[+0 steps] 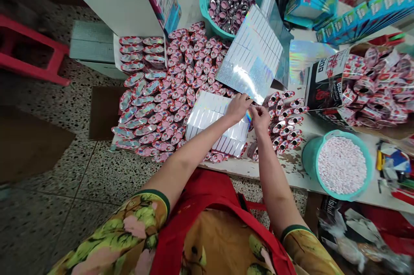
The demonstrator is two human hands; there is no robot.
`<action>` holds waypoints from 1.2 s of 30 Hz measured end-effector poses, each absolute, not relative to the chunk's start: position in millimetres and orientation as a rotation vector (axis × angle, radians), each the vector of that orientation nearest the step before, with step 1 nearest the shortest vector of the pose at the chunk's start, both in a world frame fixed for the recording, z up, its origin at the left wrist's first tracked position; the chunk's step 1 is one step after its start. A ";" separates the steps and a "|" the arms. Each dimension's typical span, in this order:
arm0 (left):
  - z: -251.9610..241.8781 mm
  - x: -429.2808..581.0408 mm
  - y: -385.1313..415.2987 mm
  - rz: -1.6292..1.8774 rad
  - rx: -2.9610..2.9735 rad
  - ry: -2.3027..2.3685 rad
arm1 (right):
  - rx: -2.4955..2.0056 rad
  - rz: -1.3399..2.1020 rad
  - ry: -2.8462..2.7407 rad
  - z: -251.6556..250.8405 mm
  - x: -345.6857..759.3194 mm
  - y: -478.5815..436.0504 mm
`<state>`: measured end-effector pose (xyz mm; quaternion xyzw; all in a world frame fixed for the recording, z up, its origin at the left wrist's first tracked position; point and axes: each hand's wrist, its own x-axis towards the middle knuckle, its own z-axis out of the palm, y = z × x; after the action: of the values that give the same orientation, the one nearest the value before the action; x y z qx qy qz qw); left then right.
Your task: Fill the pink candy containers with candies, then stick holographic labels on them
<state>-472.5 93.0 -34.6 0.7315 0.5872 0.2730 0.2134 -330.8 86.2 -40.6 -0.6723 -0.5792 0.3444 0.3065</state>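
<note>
My left hand (pixel 237 107) and my right hand (pixel 261 118) meet over the middle of the table, both pinched on a small shiny holographic sticker (pixel 249 116). Under my left wrist lies a white sheet of holographic stickers (pixel 210 117). A second holographic sticker sheet (pixel 250 55) leans up just behind my hands. Several small pink and silver tubes (pixel 174 89) lie in rows to the left, and several more tubes (pixel 286 115) lie just right of my right hand.
A teal bowl of small white pellets (pixel 341 165) stands at the right front. A teal tub of caps (pixel 226 1) sits at the back. A clear bag of tubes (pixel 371 83) lies right. A red stool (pixel 30 48) stands on the floor at left.
</note>
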 end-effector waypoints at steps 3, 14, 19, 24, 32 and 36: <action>-40.7 -466.1 98.9 0.738 2.097 1.629 | -1.742 0.875 -1.330 -41.0 -332.8 88.0; -12.2 -481.6 54.1 1.095 1.748 1.399 | -1.687 0.909 -1.218 -33.9 -345.9 104.6; 15.5 -504.4 17.3 1.426 0.926 1.366 | -1.739 0.555 -1.419 -16.9 -350.3 110.4; 35.6 -555.0 -33.9 1.523 0.632 1.426 | -1.513 0.680 -1.596 20.1 -385.9 45.7; 3.2 -617.3 -145.0 1.660 0.199 1.535 | -1.278 1.992 -1.599 -1.7 -488.0 -71.5; -24.2 -642.0 -208.3 1.645 -0.032 1.667 | -1.208 2.050 -1.897 -27.8 -520.5 -101.2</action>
<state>-642.0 -208.3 -24.2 -0.0128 0.6555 0.6469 0.3894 -520.5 -101.2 -27.8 -0.3964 -0.6227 0.6728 0.0492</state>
